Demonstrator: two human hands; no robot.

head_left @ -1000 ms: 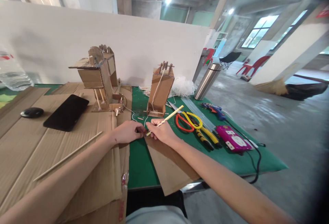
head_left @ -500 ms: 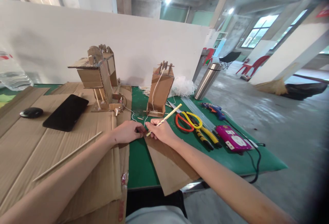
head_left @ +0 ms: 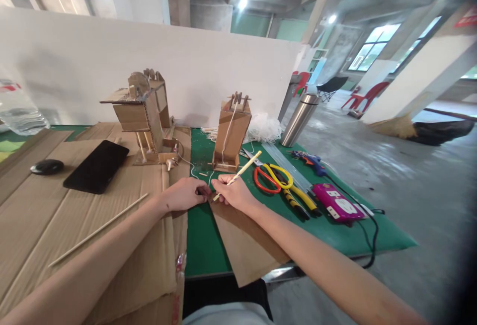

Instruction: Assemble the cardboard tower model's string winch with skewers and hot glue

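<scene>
My right hand grips a yellow pencil slantwise, its lower end at the far edge of a flat cardboard piece. Close by on the left, my left hand has its fingers curled in at that piece's far left corner. Whatever those fingertips may hold is hidden. Just beyond both hands an upright cardboard model carries small wooden pieces on top and a white string down its front. Right of my right hand lie scissors with red and yellow handles beside yellow-and-black pliers.
A larger cardboard structure stands at the back left, near a black tablet-like slab and a mouse. A thin stick lies under my left forearm's far side. At right are a steel flask, glue gun and purple power strip.
The whole view has shifted slightly. Both hands keep nearly the same place and grip, and the pencil's upper end has moved a little left.
</scene>
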